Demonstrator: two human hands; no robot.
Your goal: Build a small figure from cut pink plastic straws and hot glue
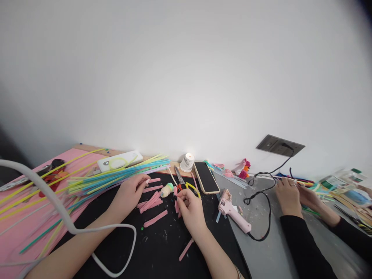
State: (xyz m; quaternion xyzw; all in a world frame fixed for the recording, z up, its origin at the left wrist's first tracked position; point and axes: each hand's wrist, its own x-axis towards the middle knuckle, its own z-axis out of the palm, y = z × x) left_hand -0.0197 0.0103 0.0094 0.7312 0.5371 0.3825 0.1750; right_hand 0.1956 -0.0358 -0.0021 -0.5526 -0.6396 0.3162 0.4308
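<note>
My right hand (190,207) pinches a folded pink pipe cleaner (176,201) over the black mat (157,248). My left hand (134,190) is curled with its fingertips together beside short pink pipe cleaner pieces (151,201); whether anything is between them I cannot make out. Just left of my right fingers lies a small pale yellow and green fuzzy piece (166,190). Scissors (179,176) with orange and yellow handles lie behind my right hand, which partly hides them. One more pink strip (186,250) rests under my right wrist.
Long pastel pipe cleaners (116,176) spread leftward over pink paper (17,240). A white cable (62,213) loops across the left foreground. Behind stand a paper cup (186,162) and a phone (206,177). A pink glue gun (234,213) trails its cord rightward, near another person's hands (289,195).
</note>
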